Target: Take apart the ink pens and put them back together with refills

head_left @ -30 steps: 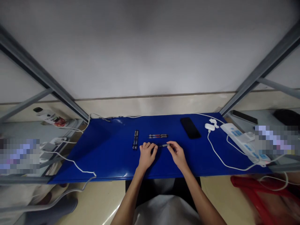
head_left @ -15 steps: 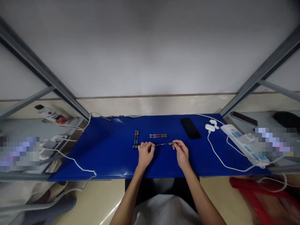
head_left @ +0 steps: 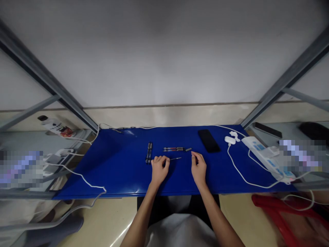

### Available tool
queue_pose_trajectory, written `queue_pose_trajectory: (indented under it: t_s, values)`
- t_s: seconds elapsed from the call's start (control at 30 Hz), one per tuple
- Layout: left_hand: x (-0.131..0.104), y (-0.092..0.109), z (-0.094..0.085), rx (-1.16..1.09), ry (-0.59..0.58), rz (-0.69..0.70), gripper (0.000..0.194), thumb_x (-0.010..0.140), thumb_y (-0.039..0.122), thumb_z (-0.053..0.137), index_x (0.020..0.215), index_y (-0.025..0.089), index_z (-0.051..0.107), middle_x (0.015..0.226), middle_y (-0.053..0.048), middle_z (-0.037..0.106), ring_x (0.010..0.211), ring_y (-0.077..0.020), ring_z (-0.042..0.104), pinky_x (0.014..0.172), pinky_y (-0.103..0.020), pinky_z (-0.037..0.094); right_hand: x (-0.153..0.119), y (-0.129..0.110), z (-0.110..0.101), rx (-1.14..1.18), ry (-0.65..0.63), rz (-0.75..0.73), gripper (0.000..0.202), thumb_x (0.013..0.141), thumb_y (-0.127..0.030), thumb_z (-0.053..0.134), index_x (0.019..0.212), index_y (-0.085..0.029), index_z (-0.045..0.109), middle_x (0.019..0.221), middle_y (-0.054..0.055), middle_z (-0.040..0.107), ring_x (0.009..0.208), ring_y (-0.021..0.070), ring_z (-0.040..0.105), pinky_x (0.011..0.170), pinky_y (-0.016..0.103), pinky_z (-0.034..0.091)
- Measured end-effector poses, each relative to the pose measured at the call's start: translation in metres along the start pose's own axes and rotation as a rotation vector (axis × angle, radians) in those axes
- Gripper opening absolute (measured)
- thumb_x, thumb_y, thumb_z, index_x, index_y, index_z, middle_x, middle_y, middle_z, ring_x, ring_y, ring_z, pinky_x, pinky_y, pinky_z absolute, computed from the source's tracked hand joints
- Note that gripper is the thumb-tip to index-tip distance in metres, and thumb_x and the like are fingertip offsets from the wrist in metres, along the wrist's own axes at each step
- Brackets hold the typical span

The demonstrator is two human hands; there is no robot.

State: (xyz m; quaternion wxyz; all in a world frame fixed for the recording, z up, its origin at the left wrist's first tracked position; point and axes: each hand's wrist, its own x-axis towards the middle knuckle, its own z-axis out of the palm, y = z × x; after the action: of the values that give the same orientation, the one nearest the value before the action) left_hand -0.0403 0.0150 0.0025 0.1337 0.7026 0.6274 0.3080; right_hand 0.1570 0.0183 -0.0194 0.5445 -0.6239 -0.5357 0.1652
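Observation:
My left hand (head_left: 159,168) is closed over the blue table, pinching a pen whose thin refill (head_left: 176,158) sticks out to the right. Most of the held part is hidden under the fingers. A short grey pen piece (head_left: 188,149), perhaps a grip or cap, lies just beyond the fingertips of my right hand (head_left: 198,166). That hand is loosely curled, its thumb and forefinger slightly apart, with nothing visible between them. Two pens (head_left: 174,149) lie sideways between the hands, farther back. Upright to their left is another pair of pens (head_left: 148,152).
A black phone (head_left: 208,140) lies on the blue table (head_left: 115,171) at the back right. Beyond it are a white earbud case (head_left: 230,140) on a cable and a white power strip (head_left: 267,159). A white cable (head_left: 87,176) crosses the left edge. A bottle (head_left: 58,126) stands at far left.
The grey pen piece has come away from the refill and sits farther back, beside the two sideways pens. My right hand has let it go; my left hand has barely moved.

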Motion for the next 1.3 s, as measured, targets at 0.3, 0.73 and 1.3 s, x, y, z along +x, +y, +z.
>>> queue_pose_trajectory:
  t_s: [0.3,0.73,1.3]
  values:
    - [0.0,0.001,0.0,-0.006,-0.009,-0.007,0.033,0.098,0.037,0.04,0.077,0.021,0.061,0.07,0.0,0.058,0.078,-0.0174,0.049,0.074,-0.031,0.028,-0.005,-0.01,-0.001,0.0,-0.264,-0.058,0.028,0.097,-0.037,0.044,0.103,-0.021,0.065,0.09,0.008,0.068,0.077,0.0215,0.062,0.07,0.033,0.049]
    - [-0.002,0.003,0.0,-0.02,-0.059,0.085,0.028,0.094,0.043,0.048,0.082,0.024,0.065,0.077,-0.001,0.063,0.084,-0.0187,0.05,0.079,-0.033,0.029,-0.006,-0.016,-0.004,0.004,-0.5,-0.056,0.038,0.097,-0.041,0.043,0.068,-0.022,0.059,0.066,0.002,0.063,0.068,0.0191,0.06,0.068,0.029,0.044]
    - [0.002,-0.001,0.001,-0.035,-0.018,0.026,0.035,0.098,0.037,0.04,0.073,0.02,0.058,0.066,0.0,0.056,0.075,-0.0163,0.048,0.073,-0.03,0.027,-0.003,-0.007,-0.007,0.157,-0.431,0.061,0.036,0.094,-0.047,0.048,0.074,-0.021,0.063,0.071,0.004,0.064,0.069,0.019,0.061,0.066,0.028,0.047]
